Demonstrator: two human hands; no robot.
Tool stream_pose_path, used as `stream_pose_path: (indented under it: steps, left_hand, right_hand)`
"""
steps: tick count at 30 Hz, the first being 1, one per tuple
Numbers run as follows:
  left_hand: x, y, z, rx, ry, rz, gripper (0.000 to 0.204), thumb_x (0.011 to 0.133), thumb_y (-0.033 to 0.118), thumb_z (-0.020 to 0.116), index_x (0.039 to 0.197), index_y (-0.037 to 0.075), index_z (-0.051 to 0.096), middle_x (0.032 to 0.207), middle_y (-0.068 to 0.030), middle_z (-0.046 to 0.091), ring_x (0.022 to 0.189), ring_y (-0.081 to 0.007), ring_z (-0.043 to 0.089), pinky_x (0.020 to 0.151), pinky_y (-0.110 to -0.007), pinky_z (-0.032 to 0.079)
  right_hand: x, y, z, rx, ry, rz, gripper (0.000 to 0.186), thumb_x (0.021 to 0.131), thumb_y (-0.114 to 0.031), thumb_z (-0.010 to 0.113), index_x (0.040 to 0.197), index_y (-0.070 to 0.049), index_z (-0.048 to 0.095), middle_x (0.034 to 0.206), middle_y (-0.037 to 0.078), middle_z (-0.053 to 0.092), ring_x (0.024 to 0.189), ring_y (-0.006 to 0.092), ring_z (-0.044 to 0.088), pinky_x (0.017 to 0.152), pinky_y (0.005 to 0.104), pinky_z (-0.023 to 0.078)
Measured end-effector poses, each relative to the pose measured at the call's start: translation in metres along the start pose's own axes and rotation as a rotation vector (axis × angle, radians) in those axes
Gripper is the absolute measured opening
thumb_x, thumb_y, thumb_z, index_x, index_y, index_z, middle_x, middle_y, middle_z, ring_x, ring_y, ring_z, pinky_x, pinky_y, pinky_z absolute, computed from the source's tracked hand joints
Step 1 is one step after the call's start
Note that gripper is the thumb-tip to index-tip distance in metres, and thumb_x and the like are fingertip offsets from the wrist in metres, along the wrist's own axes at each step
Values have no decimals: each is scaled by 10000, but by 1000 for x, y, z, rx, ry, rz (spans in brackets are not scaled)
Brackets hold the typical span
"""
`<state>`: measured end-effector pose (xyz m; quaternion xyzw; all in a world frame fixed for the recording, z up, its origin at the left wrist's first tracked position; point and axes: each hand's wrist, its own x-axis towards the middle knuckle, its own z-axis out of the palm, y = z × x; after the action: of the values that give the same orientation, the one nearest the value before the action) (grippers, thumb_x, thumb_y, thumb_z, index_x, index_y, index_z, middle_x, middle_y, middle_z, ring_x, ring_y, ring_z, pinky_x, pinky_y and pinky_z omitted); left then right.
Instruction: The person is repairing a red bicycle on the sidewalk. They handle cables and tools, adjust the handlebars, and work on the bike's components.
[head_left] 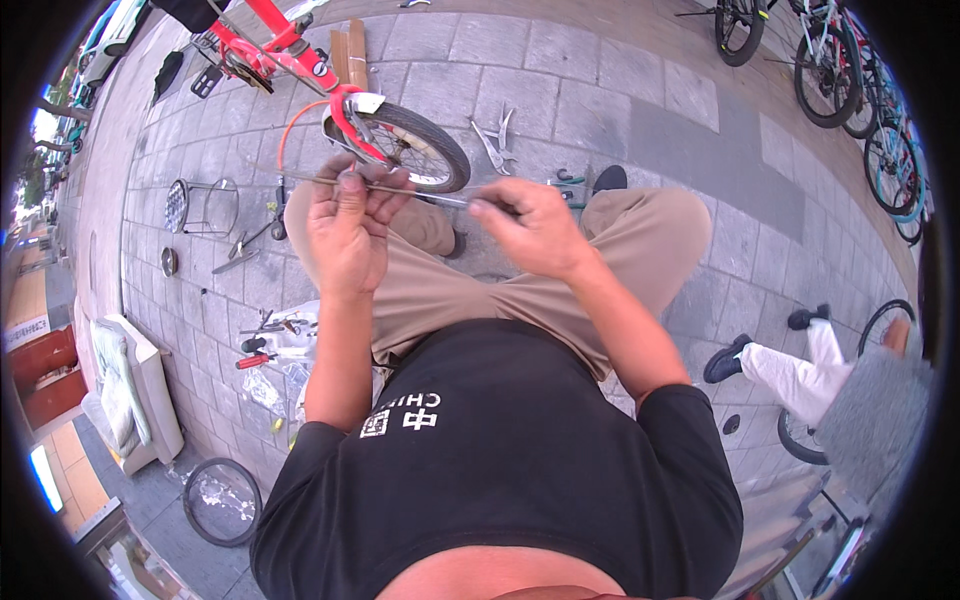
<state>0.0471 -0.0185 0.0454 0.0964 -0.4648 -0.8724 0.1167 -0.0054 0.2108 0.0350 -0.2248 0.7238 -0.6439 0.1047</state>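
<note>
In front of my knees, a long thin cable-like strand (415, 190) stretches between my hands, with a bright silvery section towards the right; I cannot tell its exact kind. My left hand (350, 225) is palm up, and its thumb pinches the strand against darkly smudged fingers. The right hand (535, 228) closes its fingers around the strand's right end, which they partly hide. Just beyond my hands stands a red bicycle (345, 110), its front wheel (415, 145) close to my left fingertips. An orange cable (283, 135) curves down beside that wheel.
Silver pliers (492, 150) lie on the paving beyond my hands. A small stool (175, 206) stands at the left. A red-handled screwdriver (253, 361) and plastic bags lie near my left elbow. A loose tyre (222, 502) is at lower left. Another person (800, 370) is at the right; parked bicycles (828, 75) line the far right.
</note>
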Motion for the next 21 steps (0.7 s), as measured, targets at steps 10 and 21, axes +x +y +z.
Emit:
stream_pose_path:
  steps: [10,21]
  left_hand:
    - [4,-15,8,-36,-87,3,214,1104,139,548,1308,76,545,1103,-161,735,1043,-354,754,939,-500,634]
    - [-3,-19,13,-86,11,0,240,1103,186,566,1316,79,536,1096,-164,734,1034,-315,751,927,-461,627]
  right_hand:
    - [8,7,-2,-105,-17,-78,220,947,-182,727,1047,12,757,941,188,752,838,291,738,785,376,571]
    - [3,7,-10,-323,-39,-40,195,963,-152,732,1042,26,738,844,116,726,754,147,666,702,315,536]
